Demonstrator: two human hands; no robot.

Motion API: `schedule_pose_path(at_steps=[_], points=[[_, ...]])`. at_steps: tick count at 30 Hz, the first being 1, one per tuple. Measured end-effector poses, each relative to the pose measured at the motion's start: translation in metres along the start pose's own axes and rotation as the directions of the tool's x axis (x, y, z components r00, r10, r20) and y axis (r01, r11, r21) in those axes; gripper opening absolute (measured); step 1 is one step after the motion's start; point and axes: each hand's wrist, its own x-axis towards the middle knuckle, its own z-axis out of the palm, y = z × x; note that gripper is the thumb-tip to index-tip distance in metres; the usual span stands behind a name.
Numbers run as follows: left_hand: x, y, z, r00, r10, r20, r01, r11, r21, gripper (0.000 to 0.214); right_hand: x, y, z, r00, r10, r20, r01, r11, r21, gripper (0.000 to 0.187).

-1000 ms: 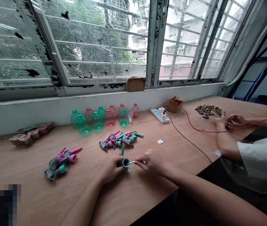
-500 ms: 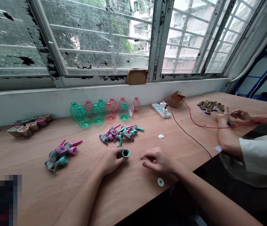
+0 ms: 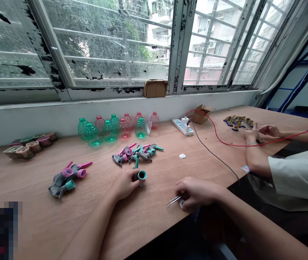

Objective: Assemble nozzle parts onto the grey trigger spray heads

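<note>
My left hand (image 3: 124, 184) rests on the wooden table and grips a small teal-collared plastic sprayer part (image 3: 141, 176), standing upright with its dark hollow facing up. To the right, my right hand (image 3: 196, 193) holds metal tweezers (image 3: 174, 201), their tips pointing left and low over the table. A small white disc (image 3: 181, 204) lies beneath that hand, partly hidden by the fingers. Two loose piles of grey, pink and teal sprayer heads (image 3: 136, 154) lie ahead of my left hand.
Green and red plastic bottles (image 3: 116, 130) stand along the wall, with a row of square caps (image 3: 29, 147) at far left. A power strip (image 3: 182, 127) has cables running across the table. A co-worker's hands (image 3: 257, 133) work beside small brass-coloured parts (image 3: 236, 122).
My right hand has moved right and down, away from the teal part, with the tweezers now showing. The white disc is now under that hand. My left hand still grips the teal part.
</note>
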Motion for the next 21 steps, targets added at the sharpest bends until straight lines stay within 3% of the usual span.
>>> schedule_pose_path(at_steps=[2, 5, 8, 10, 15, 21], points=[[0.0, 0.002, -0.002, 1.0, -0.004, 0.009, 0.004, 1.0, 0.006, 0.015, 0.004, 0.012, -0.001, 0.998, 0.055, -0.039, -0.051, 0.993, 0.111, 0.013], [-0.001, 0.004, -0.004, 1.0, 0.003, 0.01, -0.003, 1.0, 0.008, 0.017, 0.016, 0.039, -0.011, 0.966, 0.14, -0.219, -0.06, 0.94, 0.337, 0.017], [-0.002, 0.004, -0.003, 1.0, 0.009, -0.001, -0.009, 1.0, 0.013, 0.016, 0.032, 0.074, -0.029, 0.84, 0.286, -0.462, -0.017, 0.864, 0.504, 0.027], [-0.002, 0.003, -0.002, 1.0, 0.006, -0.007, -0.005, 1.0, 0.01, 0.015, 0.043, 0.097, -0.04, 0.748, 0.383, -0.542, -0.025, 0.832, 0.554, 0.032], [-0.002, 0.0, 0.0, 1.0, 0.008, -0.018, -0.008, 1.0, 0.026, 0.014, 0.058, 0.135, -0.048, 0.661, 0.453, -0.598, -0.146, 0.859, 0.491, 0.031], [-0.003, 0.003, -0.002, 1.0, 0.006, -0.008, -0.005, 1.0, 0.029, 0.014, 0.052, 0.137, -0.045, 0.594, 0.484, -0.643, -0.335, 0.875, 0.35, 0.032]])
